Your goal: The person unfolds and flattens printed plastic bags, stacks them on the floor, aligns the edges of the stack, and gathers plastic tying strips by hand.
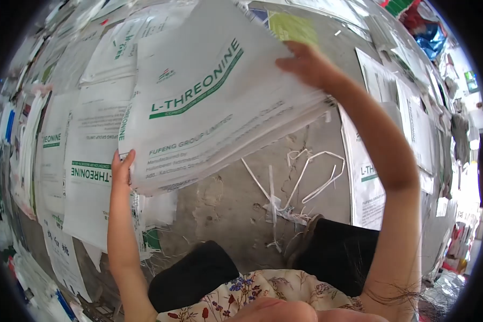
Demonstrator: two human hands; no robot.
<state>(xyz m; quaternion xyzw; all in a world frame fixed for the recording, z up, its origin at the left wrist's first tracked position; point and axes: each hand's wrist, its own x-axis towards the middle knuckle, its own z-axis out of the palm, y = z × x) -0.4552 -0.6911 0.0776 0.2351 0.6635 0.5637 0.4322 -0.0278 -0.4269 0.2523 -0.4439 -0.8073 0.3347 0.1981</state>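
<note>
A stack of flat white sacks printed "L-THREONINE" in green is held up in front of me, its layered lower edge sagging. My left hand grips the lower left edge, thumb on the printed face. At the upper right edge, my right hand is closed on the sacks, slightly blurred; some of its fingertips are hard to make out. Under the held stack, more white sacks with green print lie to the left.
White strips of strapping lie tangled on the grey floor before my knees. Another pile of printed sacks is at the right. A yellow-green sheet lies beyond my right hand. Blue and red bags are piled at the far right.
</note>
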